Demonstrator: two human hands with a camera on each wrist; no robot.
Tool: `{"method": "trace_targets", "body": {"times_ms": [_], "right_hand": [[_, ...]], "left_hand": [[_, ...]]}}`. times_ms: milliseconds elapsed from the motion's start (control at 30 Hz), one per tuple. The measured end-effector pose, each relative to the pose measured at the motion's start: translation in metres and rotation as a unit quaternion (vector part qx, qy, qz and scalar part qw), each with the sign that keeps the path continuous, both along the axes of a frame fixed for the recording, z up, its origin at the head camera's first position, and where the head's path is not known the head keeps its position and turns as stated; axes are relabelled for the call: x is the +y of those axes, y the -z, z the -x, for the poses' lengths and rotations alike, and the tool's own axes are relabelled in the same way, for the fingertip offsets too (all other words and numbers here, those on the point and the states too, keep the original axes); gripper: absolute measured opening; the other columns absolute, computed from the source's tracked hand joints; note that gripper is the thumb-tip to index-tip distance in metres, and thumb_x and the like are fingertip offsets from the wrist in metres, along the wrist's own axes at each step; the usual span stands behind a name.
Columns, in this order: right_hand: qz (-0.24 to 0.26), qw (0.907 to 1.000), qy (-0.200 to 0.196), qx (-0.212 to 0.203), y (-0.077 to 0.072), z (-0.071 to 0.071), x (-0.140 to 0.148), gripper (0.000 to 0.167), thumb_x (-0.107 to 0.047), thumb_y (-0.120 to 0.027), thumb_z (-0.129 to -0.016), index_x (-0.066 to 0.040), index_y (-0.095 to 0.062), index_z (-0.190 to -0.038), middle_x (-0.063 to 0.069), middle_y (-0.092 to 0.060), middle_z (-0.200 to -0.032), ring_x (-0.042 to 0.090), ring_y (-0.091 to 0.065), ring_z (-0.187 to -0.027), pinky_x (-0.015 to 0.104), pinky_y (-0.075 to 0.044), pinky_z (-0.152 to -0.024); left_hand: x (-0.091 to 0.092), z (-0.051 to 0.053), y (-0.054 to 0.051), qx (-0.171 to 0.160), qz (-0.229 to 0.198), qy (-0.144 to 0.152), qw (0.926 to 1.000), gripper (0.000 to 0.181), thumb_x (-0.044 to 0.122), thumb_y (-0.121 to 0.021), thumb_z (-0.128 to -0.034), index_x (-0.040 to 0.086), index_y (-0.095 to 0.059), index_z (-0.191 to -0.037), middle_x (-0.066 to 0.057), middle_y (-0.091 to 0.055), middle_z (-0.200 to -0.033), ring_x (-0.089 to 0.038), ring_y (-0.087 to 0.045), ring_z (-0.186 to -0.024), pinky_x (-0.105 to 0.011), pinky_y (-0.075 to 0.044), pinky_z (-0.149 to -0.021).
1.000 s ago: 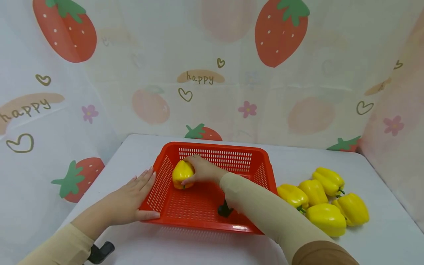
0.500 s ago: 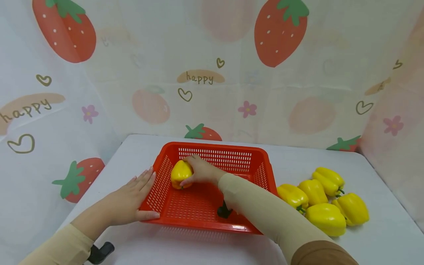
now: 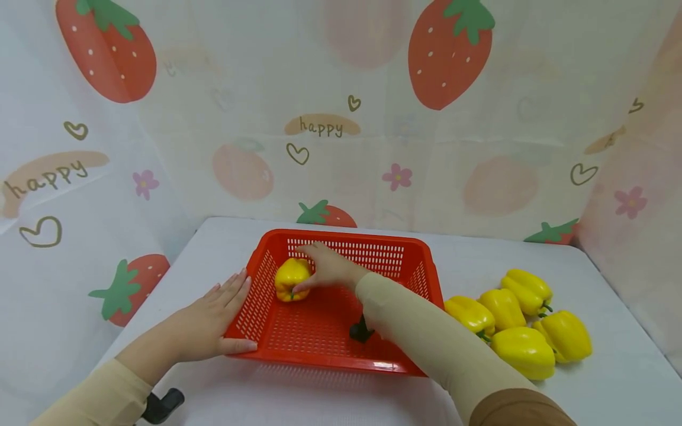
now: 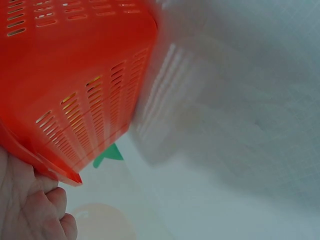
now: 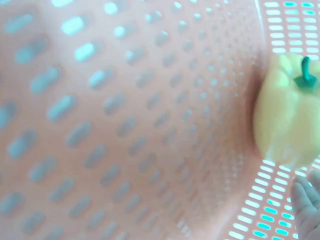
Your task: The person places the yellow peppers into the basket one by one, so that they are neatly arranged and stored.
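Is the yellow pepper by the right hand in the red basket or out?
In. The head view shows the yellow pepper inside the red basket, and the right wrist view shows slotted plastic beside it.

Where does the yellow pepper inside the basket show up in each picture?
Head: the yellow pepper lies inside the red basket, near its left wall.
Left wrist: not clearly in it; only flecks of yellow show through the basket.
Right wrist: the pepper sits at the right edge, green stem toward the top.
Shared landmark: the slotted basket, looking pale pink in the right wrist view.
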State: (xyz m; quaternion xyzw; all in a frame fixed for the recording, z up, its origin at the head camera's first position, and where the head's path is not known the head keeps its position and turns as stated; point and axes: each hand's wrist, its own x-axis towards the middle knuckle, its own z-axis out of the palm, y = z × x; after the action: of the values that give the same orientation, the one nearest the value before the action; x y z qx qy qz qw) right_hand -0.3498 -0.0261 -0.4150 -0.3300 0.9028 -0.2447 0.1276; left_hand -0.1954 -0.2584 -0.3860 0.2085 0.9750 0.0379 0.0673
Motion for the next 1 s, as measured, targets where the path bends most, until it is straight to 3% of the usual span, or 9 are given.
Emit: {"method": "trace_targets", "body": {"times_ms": [333,533,833,1000], "right_hand": [[0.022,0.9994,-0.026,0.0,-0.019,0.005,0.011,0.082,-0.048,-0.073,-0.071,-0.02,-0.038,-0.139,-0.002,-0.039,-0.137,0.014,-0.038,-0.124,0.033,-0.034,-0.103],[0.041,0.9979,-0.05,0.007,-0.037,0.005,0.02,0.073,-0.044,-0.074,-0.072,-0.018,-0.045,-0.134,-0.002,-0.044,-0.134,0.017,-0.046,-0.118,0.03,-0.039,-0.099],[0.045,0.9957,-0.08,-0.01,-0.062,-0.003,0.038,0.063,-0.036,-0.073,-0.076,-0.015,-0.049,-0.131,0.002,-0.046,-0.132,0.019,-0.049,-0.118,0.032,-0.04,-0.099],[0.071,0.9948,-0.07,-0.023,-0.076,-0.01,0.057,0.062,-0.036,-0.074,-0.076,-0.019,-0.049,-0.13,-0.001,-0.048,-0.13,0.019,-0.048,-0.119,0.035,-0.039,-0.1]], "left_hand": [[0.001,0.0,-0.001,0.001,0.004,0.002,1.0,0.112,0.076,-0.049,-0.0701,0.001,-0.014,-0.145,-0.016,-0.009,-0.152,-0.035,-0.013,-0.137,-0.053,-0.017,-0.108],[0.0,-0.001,-0.001,0.003,0.004,0.002,1.0,0.111,0.076,-0.049,-0.0705,0.001,-0.014,-0.145,-0.017,-0.009,-0.152,-0.035,-0.013,-0.137,-0.053,-0.017,-0.108],[-0.001,0.0,0.001,0.008,0.0,0.007,0.9999,0.111,0.074,-0.051,-0.0711,0.0,-0.015,-0.145,-0.018,-0.011,-0.151,-0.036,-0.015,-0.137,-0.053,-0.017,-0.108],[0.0,0.001,0.001,0.012,-0.002,0.007,0.9999,0.111,0.074,-0.051,-0.0705,0.001,-0.015,-0.145,-0.018,-0.011,-0.151,-0.036,-0.015,-0.137,-0.054,-0.017,-0.108]]}}
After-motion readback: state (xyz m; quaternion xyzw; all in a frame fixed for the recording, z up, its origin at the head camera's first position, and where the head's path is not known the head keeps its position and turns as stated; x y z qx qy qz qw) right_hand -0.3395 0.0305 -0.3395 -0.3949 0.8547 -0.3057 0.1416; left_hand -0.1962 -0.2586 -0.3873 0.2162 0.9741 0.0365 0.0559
